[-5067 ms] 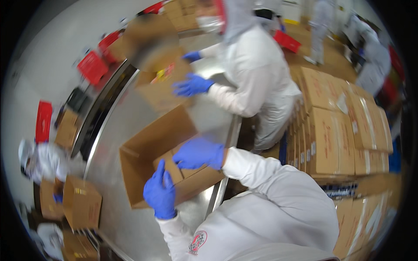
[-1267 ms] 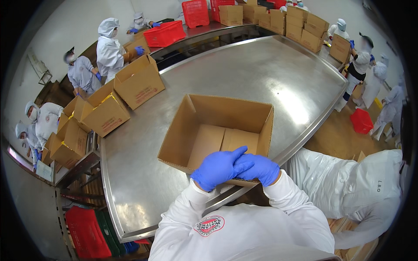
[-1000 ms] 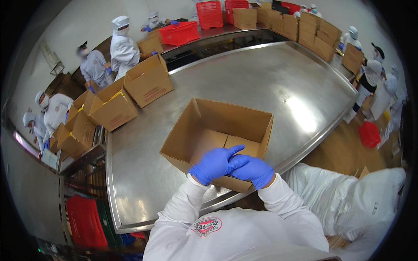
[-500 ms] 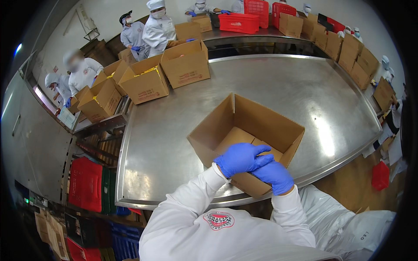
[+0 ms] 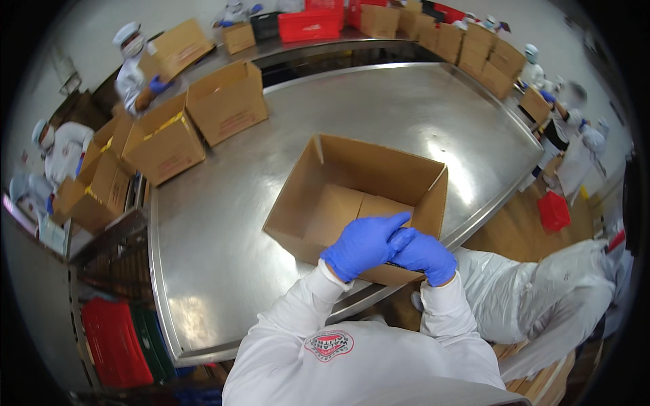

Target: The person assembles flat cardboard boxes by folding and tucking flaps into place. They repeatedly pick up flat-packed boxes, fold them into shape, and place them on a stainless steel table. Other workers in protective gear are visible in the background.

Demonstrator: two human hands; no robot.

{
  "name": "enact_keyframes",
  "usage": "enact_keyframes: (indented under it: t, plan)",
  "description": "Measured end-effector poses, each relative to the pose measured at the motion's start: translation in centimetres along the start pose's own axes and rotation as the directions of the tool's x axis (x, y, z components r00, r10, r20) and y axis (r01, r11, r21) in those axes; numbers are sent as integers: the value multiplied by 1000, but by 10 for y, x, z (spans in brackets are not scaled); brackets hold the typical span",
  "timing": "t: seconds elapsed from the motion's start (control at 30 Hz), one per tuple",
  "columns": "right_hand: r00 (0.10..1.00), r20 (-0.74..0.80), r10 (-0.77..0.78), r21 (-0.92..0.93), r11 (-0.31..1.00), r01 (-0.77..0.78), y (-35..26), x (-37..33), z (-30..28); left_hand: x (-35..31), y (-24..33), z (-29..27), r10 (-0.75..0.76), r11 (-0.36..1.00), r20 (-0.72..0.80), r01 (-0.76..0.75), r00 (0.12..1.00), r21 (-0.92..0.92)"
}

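A brown cardboard box (image 5: 382,157) with its top open stands on the steel table (image 5: 223,237) in front of me. Its inside shows bare walls and a seamed cardboard bottom. Both my hands, in blue gloves, are folded together over the box's near edge. My left hand (image 5: 359,249) is closed against the other, one finger or thumb pointing up and right. My right hand (image 5: 430,258) lies beside it with curled fingers partly tucked under the left. No object shows in either hand. Whether they press on the box edge cannot be made out.
Filled cardboard boxes (image 5: 227,108) line the table's far left side. A co-worker (image 5: 132,74) there handles a carton (image 5: 181,47). Red crates (image 5: 310,26) and more cartons (image 5: 474,51) stand along the back. Close on my right is a person in white (image 5: 548,291); a red bin (image 5: 554,211) lies beyond.
My view has turned right, so the scene sits further left. My hands have drawn more tightly together over the box edge. The far-left co-worker now has a carton raised.
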State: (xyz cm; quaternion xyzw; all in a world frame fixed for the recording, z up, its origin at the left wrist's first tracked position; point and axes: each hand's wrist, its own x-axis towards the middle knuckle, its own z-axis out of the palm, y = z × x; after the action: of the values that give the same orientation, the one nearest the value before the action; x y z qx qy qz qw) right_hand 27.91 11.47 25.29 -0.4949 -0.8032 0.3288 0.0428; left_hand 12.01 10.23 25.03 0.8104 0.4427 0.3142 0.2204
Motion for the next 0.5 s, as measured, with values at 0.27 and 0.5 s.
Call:
enact_keyframes:
  t: [0.27, 0.5]
  plan:
    - [998, 49, -48, 86, 995, 44, -26, -12, -2, -14, -2, -1, 28, 1000, 10, -28, 1000, -8]
    - [997, -16, -77, 54, 995, 78, -2, -6, 21, -22, -2, 3, 55, 998, 84, -54, 995, -24]
